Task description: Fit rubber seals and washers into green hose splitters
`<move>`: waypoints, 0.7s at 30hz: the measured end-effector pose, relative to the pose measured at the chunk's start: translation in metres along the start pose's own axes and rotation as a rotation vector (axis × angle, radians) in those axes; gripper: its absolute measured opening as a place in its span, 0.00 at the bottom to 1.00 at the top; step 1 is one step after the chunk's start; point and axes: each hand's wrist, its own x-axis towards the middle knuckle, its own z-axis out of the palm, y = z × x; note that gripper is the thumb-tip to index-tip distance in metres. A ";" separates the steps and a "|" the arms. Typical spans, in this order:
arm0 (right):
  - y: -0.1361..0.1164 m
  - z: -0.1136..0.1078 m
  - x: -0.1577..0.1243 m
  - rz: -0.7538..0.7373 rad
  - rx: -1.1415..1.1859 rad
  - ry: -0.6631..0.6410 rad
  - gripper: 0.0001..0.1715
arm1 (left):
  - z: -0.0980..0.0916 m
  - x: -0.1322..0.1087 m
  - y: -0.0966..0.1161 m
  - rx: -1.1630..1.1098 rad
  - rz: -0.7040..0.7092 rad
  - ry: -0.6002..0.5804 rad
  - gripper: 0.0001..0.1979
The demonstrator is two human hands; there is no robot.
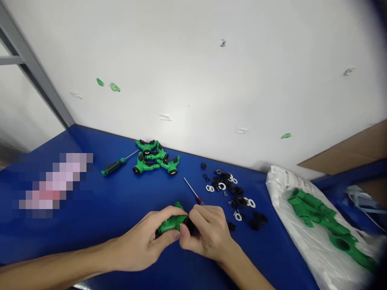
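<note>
Near the front of the blue table, my left hand (pixel 148 237) is closed around the body of a green plastic hose splitter (pixel 173 224). One green outlet of it points up past my fingers toward the wall. At the splitter's right end, my right hand (pixel 208 233) is closed on a black threaded collar (pixel 190 225), thumb and bent fingers pressed on it. My fingers hide most of the collar, so I cannot tell how it is seated. Just beyond my right hand lies a thin screwdriver with a red handle (pixel 199 200).
Several green splitters with black valves (pixel 157 158) lie by the wall, beside a green-and-black screwdriver (pixel 114 166). Loose black parts, screws and white rings (pixel 221 186) are scattered right of centre. A white plastic bag (pixel 290 225) at right bears green splitter bodies (pixel 314 213). A pixelated patch covers something at left.
</note>
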 end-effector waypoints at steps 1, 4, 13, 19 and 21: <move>-0.003 0.001 0.000 0.021 -0.010 0.004 0.18 | 0.000 0.000 -0.002 0.012 0.010 0.013 0.18; -0.006 0.000 0.001 0.062 -0.015 -0.004 0.19 | -0.002 0.000 -0.008 0.031 0.006 0.009 0.18; 0.074 -0.048 -0.002 0.422 -0.045 -0.335 0.07 | -0.013 0.009 -0.011 -0.183 -0.117 0.110 0.24; 0.100 -0.039 -0.029 0.366 -0.109 -0.501 0.12 | -0.008 0.012 -0.013 -0.265 -0.142 0.184 0.26; 0.097 -0.037 -0.030 0.387 -0.062 -0.471 0.09 | -0.008 0.012 -0.014 -0.272 -0.141 0.183 0.26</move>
